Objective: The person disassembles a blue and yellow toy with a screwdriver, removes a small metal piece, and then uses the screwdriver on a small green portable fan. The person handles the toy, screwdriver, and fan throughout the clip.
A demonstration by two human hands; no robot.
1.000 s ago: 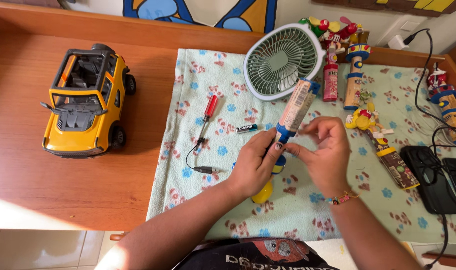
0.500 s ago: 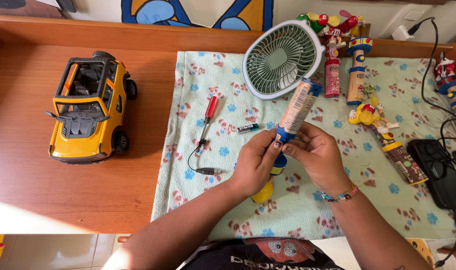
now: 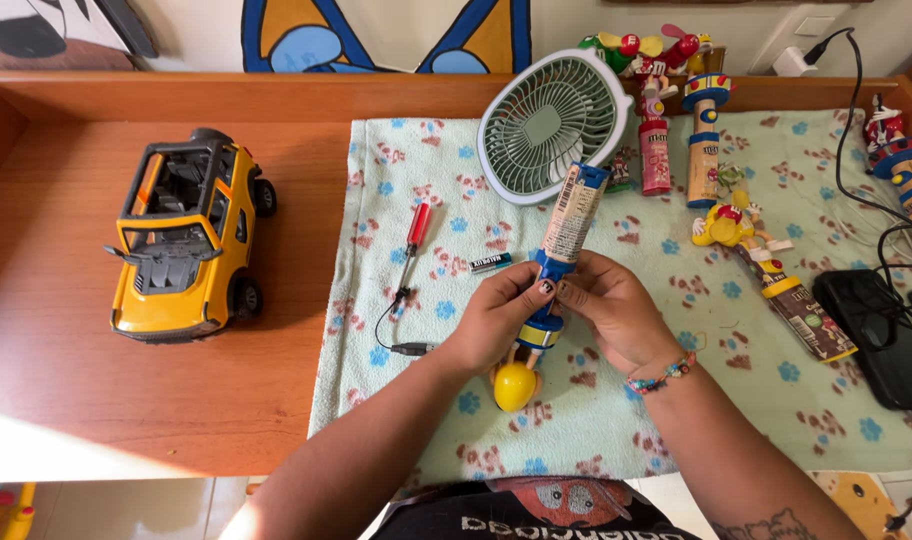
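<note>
Both hands meet over the paw-print cloth (image 3: pixel 616 440), wrists angled inward. The left hand (image 3: pixel 496 320) and right hand (image 3: pixel 616 315) curl their fingers closed around the blue toy dispenser (image 3: pixel 561 250), holding it tilted.

Wooden desk (image 3: pixel 126 390), reddish-brown, with raised rim along the back and left side. Pale green cloth (image 3: pixel 596 430) with paw prints covers its right part. White wall (image 3: pixel 206 30) behind, bearing a blue and orange painted shape (image 3: pixel 386 35). Bright sunlight falls across the desk's near edge. Tiled floor (image 3: pixel 106 505) below.
</note>
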